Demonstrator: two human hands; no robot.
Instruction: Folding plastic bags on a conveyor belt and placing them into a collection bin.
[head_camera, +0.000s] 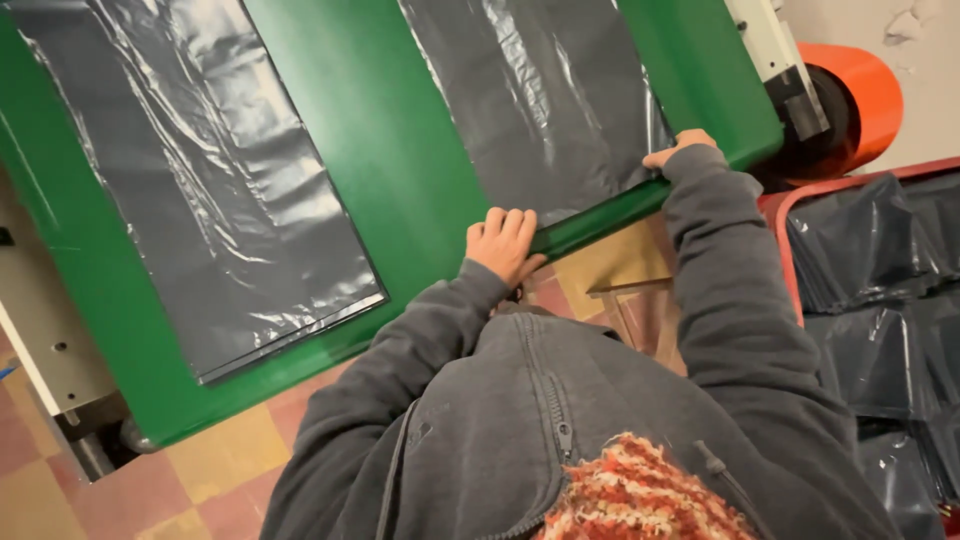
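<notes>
Left hand (503, 243): at 6 o'clock of the frame's centre, fingers (509, 222) curled together over the near edge of the green worktop (395, 150), by the near corner of the right-hand grey plastic bag (545, 100); bag edge under the fingertips, actual pinch not discernible.
Right hand (680, 147): at 3 o'clock of the left hand, fingers bent down on the same bag's other near corner at the worktop edge; clamped or merely pressing, cannot tell.
Right-hand bag: flat and wrinkled on the worktop, stretched between the 2 hands.
Second grey bag (215, 180): flat at 9 o'clock, apart from the first, untouched.
Orange roller (860, 95): at 2 o'clock, beyond the worktop's end.
Stacked grey bags (880, 300): in a red-rimmed bin (785, 240) at 4 o'clock.
Sleeves: grey hooded jacket.
</notes>
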